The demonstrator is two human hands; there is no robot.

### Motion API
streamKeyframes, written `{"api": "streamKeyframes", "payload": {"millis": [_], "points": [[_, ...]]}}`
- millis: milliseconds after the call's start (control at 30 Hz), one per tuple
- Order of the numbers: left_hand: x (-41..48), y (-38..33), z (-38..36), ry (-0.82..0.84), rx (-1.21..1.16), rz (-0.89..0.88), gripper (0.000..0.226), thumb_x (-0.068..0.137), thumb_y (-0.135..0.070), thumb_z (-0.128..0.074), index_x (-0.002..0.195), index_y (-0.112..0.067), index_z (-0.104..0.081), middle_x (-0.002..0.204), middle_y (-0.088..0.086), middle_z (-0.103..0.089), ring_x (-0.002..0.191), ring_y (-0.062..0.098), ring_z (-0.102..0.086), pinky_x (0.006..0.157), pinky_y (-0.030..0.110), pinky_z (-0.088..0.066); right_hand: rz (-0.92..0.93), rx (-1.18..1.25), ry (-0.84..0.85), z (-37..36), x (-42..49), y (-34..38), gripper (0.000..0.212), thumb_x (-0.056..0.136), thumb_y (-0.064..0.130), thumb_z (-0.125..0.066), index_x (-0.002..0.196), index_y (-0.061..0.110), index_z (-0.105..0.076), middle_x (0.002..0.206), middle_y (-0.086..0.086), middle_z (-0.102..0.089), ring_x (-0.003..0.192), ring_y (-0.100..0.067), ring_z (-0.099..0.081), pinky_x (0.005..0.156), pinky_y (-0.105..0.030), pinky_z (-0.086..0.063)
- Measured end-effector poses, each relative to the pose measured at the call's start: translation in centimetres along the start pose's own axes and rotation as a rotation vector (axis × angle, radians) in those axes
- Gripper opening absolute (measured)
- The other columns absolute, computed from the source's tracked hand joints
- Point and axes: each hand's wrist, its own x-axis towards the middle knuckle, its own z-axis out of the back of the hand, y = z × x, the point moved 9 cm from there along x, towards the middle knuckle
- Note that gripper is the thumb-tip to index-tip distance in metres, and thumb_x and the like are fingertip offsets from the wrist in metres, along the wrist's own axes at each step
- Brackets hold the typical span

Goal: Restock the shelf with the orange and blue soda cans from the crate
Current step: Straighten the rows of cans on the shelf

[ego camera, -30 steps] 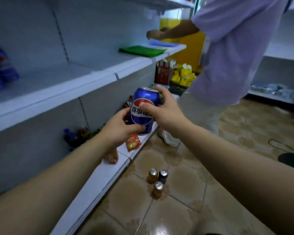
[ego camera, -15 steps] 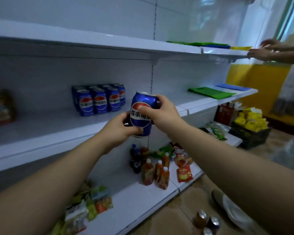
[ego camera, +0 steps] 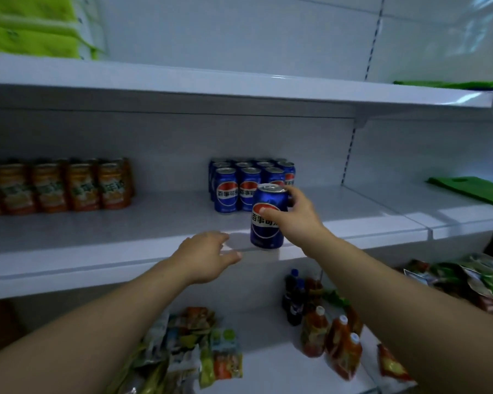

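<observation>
Right hand [ego camera: 295, 221] grips can [ego camera: 266, 223], upright at shelf [ego camera: 97, 234] front edge, 6 o'clock of blue cans [ego camera: 226, 191]. Left hand [ego camera: 207, 255] released, fingers loose, at can's 9 o'clock. Orange cans [ego camera: 69, 186] farther toward 9 o'clock; open shelf room between groups.

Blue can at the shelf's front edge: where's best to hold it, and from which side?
Round the mid-body of the blue can, from the right, as the right hand grips it: thumb on the label, fingers behind. It stands upright, and the shelved blue cans crowd its back left.
</observation>
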Motion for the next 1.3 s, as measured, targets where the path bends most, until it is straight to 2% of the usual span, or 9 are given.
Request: {"api": "streamKeyframes", "payload": {"millis": [133,367,467,600,700,900,1067,1200,1300], "points": [[3.5,-0.6,-1.7,0.031,0.15,0.015,0.069,0.092,-0.065,-0.027,0.149,-0.026,-0.026,0.157,-0.002,-0.023,0.143,0.02,-0.023,0.115,0.049,-0.018,-0.006,-0.019,-0.035,1.5,3.0,-2.0,0.066,0.081,0.02,-0.076,0.137,0.025,-0.042,0.105,0.013,-0.051,0.103,-0.014,-0.051,0.086,-0.034,-0.046],[7.9,-3.5,-3.9,0.087,0.24,0.046,0.072,0.088,-0.071,-0.019,0.15,-0.035,-0.012,0.161,-0.004,-0.006,0.147,0.024,-0.006,0.113,0.06,-0.002,0.005,-0.025,-0.071,4.0,6.4,-4.4,0.06,0.082,0.018,-0.075,0.133,0.025,-0.045,0.097,0.02,-0.051,0.101,-0.011,-0.052,0.09,-0.037,-0.046],[8.6,-3.2,-4.6,0.105,0.266,0.09,0.075,0.086,-0.075,-0.015,0.15,-0.039,-0.004,0.161,-0.006,0.002,0.147,0.023,0.002,0.112,0.062,0.002,0.02,-0.029,-0.087,4.9,7.4,-4.9,0.061,0.082,0.018,-0.074,0.135,0.025,-0.043,0.106,0.014,-0.051,0.105,-0.012,-0.052,0.093,-0.039,-0.047],[8.5,-3.1,-4.9,0.083,0.288,0.09,0.075,0.086,-0.075,-0.011,0.15,-0.039,-0.003,0.161,-0.007,0.003,0.147,0.021,0.002,0.113,0.061,0.0,0.056,-0.076,-0.093,5.5,7.7,-5.9,0.076,0.081,0.023,-0.076,0.142,0.026,-0.032,0.117,0.008,-0.049,0.108,-0.013,-0.052,0.091,-0.033,-0.047],[8.6,-3.2,-4.8,0.054,0.309,0.09,0.075,0.085,-0.075,-0.01,0.15,-0.039,-0.005,0.161,-0.006,0.0,0.147,0.021,-0.001,0.113,0.061,-0.003,0.099,-0.241,-0.117,5.2,8.0,-7.0,0.093,0.071,0.028,-0.082,0.145,0.029,-0.026,0.134,0.0,-0.043,0.117,-0.018,-0.051,0.1,-0.042,-0.048],[8.7,-3.3,-4.7,0.025,0.327,0.084,0.076,0.085,-0.076,-0.01,0.15,-0.037,-0.008,0.161,-0.007,-0.003,0.147,0.021,-0.005,0.114,0.059,-0.007,0.085,-0.267,-0.169,6.8,10.3,-8.2,0.087,0.073,0.026,-0.081,0.144,0.028,-0.031,0.134,-0.002,-0.048,0.118,-0.02,-0.053,0.097,-0.04,-0.049],[8.8,-3.3,-4.8,0.005,0.332,0.078,0.076,0.084,-0.075,-0.01,0.15,-0.037,-0.008,0.16,-0.007,-0.004,0.147,0.021,-0.005,0.114,0.059,-0.009,0.052,-0.258,-0.201,8.3,12.6,-9.4,0.069,0.081,0.019,-0.075,0.138,0.023,-0.037,0.133,-0.005,-0.052,0.116,-0.024,-0.056,0.089,-0.035,-0.048],[8.9,-3.2,-4.9,-0.001,0.348,0.078,0.076,0.084,-0.075,-0.009,0.15,-0.038,-0.008,0.16,-0.007,-0.004,0.147,0.021,-0.006,0.114,0.059,-0.01,0.059,-0.325,-0.225,8.5,14.4,-10.0,0.066,0.081,0.025,-0.074,0.137,0.022,-0.04,0.131,-0.008,-0.051,0.114,-0.029,-0.057,0.094,-0.042,-0.051],[8.9,-3.2,-4.8,-0.003,0.357,0.078,0.075,0.084,-0.075,-0.009,0.15,-0.038,-0.008,0.16,-0.007,-0.004,0.147,0.02,-0.006,0.114,0.059,-0.01,0.067,-0.35,-0.214,8.1,15.6,-10.1,0.062,0.082,0.028,-0.072,0.135,0.02,-0.042,0.129,-0.008,-0.056,0.115,-0.027,-0.057,0.094,-0.041,-0.051]]}}
